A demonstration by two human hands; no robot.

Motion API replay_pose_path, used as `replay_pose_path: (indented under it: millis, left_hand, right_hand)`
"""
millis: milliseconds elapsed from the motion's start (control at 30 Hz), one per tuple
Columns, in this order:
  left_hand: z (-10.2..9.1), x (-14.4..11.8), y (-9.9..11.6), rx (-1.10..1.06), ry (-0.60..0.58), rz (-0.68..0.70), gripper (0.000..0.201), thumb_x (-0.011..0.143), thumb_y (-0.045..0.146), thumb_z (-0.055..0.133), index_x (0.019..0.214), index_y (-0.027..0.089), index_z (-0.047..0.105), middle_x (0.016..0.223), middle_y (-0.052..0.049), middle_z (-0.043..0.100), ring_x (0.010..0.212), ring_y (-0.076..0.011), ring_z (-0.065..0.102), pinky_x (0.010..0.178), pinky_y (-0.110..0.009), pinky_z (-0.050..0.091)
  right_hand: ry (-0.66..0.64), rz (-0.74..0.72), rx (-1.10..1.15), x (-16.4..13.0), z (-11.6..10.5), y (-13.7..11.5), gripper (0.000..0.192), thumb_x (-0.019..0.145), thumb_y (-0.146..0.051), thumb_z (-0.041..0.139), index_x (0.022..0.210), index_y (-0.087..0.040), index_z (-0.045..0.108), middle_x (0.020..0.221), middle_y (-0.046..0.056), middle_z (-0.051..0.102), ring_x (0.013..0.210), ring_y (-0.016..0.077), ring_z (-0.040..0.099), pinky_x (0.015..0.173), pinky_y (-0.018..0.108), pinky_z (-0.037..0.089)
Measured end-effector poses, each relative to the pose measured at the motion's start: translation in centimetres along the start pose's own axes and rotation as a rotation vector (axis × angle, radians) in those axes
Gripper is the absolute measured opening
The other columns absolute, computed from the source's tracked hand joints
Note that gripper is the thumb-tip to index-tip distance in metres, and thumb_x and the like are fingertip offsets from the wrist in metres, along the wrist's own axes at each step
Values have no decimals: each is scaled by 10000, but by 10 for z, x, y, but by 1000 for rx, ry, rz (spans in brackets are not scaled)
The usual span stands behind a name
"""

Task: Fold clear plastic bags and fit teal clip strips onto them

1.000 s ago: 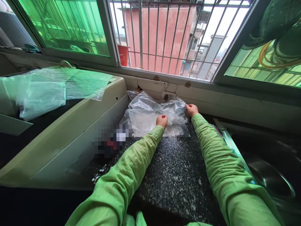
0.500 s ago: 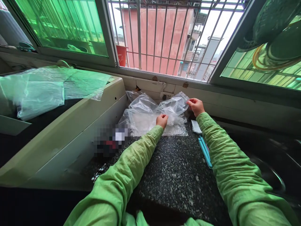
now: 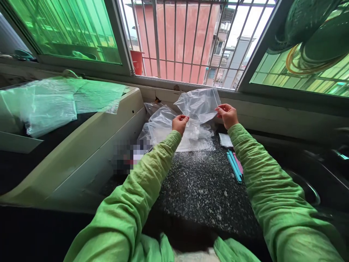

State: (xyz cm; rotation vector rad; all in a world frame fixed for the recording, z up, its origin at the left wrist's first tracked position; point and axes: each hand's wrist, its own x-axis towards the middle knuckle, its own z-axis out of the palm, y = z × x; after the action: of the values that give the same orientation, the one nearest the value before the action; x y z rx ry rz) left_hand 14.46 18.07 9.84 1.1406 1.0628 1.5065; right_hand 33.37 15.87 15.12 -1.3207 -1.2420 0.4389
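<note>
I am holding a clear plastic bag [image 3: 200, 104] up above the desk [image 3: 201, 185], my left hand [image 3: 180, 123] and right hand [image 3: 227, 114] each pinching an edge. The slick film could be slipping from my fingertips and dropping onto the pile of bags [image 3: 166, 127] below.

A blurred patch [image 3: 129, 158] at the counter's [image 3: 201, 189] left edge hides whatever sits there. The clear bag [image 3: 199, 104] veils the wall behind it. The right sleeve [image 3: 261, 182] covers part of the coloured strips [image 3: 233, 165] near the counter's right edge. Both sleeves run off the bottom edge. The sink [image 3: 313, 189] is too dark to read.
</note>
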Motion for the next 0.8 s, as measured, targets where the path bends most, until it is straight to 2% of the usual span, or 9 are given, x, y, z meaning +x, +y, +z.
replay_pose_path:
  millis: [167, 400, 567, 667, 800]
  left_hand:
    - [-11, -23, 2, -72, -55, -50, 132, 629, 226, 626, 631, 155, 515, 488, 85, 398, 437, -31, 367, 463, -169, 306]
    - [-38, -72, -22, -51, -134, -2, 183, 583, 281, 671, 622, 153, 547, 459, 82, 393, 445, -28, 319, 451, -177, 265]
    - [-60, -99, -39, 41, -225, 4, 250, 547, 378, 675, 593, 157, 569, 463, 69, 407, 450, -36, 316, 446, -186, 271]
    - [-70, -108, -50, 127, -237, 52, 258, 555, 410, 652, 587, 165, 578, 520, 50, 464, 481, -48, 353, 480, -196, 311]
    - [-79, -111, -60, 273, -240, 178, 160, 609, 342, 621, 594, 183, 610, 551, 41, 468, 502, -61, 365, 516, -204, 336]
  right_hand:
    - [-14, -70, -8, -26, -6, 3, 159, 671, -316, 569, 753, -180, 558, 755, 10, 613, 636, 100, 533, 570, 232, 468]
    - [-93, -90, 25, -88, -32, 13, 296, 624, -458, 630, 709, -181, 572, 683, -5, 597, 624, 103, 524, 614, 248, 443]
    - [-55, -70, -1, -121, -42, 15, 383, 644, -565, 591, 717, -189, 573, 705, 7, 619, 666, 128, 554, 654, 281, 456]
    - [-25, -40, 32, -135, -43, 20, 405, 612, -585, 615, 718, -196, 576, 692, 0, 625, 664, 136, 573, 677, 302, 469]
    - [16, -17, 87, -151, -41, 30, 371, 592, -552, 652, 705, -206, 581, 669, -9, 629, 649, 141, 590, 687, 318, 480]
